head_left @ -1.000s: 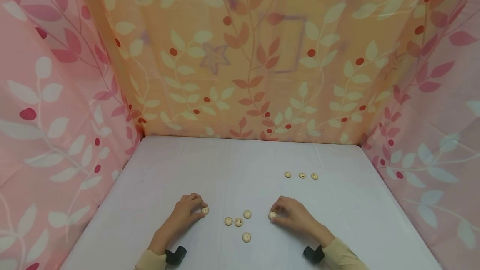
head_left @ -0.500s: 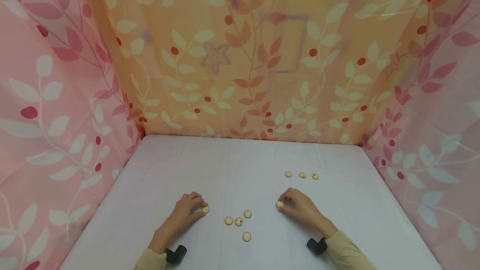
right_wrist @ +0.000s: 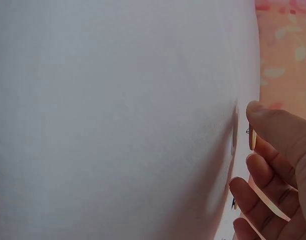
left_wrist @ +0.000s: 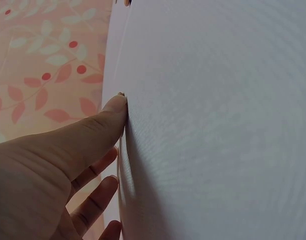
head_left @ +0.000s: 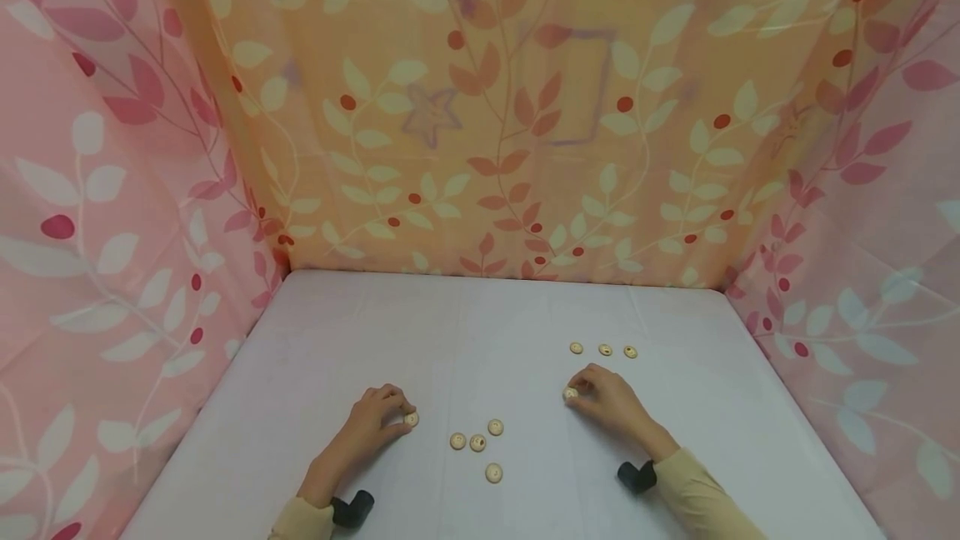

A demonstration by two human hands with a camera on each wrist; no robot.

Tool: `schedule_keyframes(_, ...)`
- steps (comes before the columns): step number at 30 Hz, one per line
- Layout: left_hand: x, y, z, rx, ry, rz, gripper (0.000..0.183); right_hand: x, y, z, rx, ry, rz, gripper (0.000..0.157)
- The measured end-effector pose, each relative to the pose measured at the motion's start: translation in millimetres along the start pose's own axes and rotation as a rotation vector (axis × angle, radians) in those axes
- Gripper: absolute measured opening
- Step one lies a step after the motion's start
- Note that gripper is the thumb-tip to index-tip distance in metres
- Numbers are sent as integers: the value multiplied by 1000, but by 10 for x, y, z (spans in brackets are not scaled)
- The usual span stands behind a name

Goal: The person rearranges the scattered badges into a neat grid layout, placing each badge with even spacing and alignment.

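My right hand [head_left: 611,402] pinches a small round wooden disc [head_left: 570,394] between thumb and fingers, just in front of a row of three similar discs [head_left: 605,350]. Seen edge-on in the right wrist view, the held disc [right_wrist: 252,137] shows a dark mark on its face, and the hand's shadow falls on the cloth beside it. On the left, my left hand [head_left: 375,417] holds another wooden disc [head_left: 411,419] at its fingertips, low at the table. The left wrist view shows the thumb [left_wrist: 115,105] near the cloth; that disc is mostly hidden there.
Between the hands lie several more wooden discs [head_left: 477,442], some with dark marks on top. A white cloth covers the table [head_left: 360,323]. Leaf-patterned curtains [head_left: 502,215] stand along its back and both sides. Each wrist wears a black camera mount [head_left: 637,477].
My right hand has moved away from me and slightly right with its disc, closer to the row of three. The left hand and the discs on the table have stayed put.
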State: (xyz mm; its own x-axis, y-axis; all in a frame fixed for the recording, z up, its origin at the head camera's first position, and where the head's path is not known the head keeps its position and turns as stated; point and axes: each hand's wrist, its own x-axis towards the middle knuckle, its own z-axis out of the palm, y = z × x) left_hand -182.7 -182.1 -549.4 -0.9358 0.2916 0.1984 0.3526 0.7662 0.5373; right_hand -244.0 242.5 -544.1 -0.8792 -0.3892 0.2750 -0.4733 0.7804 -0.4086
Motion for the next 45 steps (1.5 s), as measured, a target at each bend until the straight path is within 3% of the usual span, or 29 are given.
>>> schedule_keyframes(7,-5,-15,18,-3,22,13,18,65,34,-44,-34,24,15,22)
schedule_keyframes(15,4,-7,4,5,-1,6,18,109,109,-43,-36,30,57,16)
schedule_keyframes(31,-5,1,14,4,22,-10,19,185,248,-43,30,1,146,15)
schedule_keyframes(45,11,-1,6,3,-2,-18,18,207,302,-37,86,24,146,18)
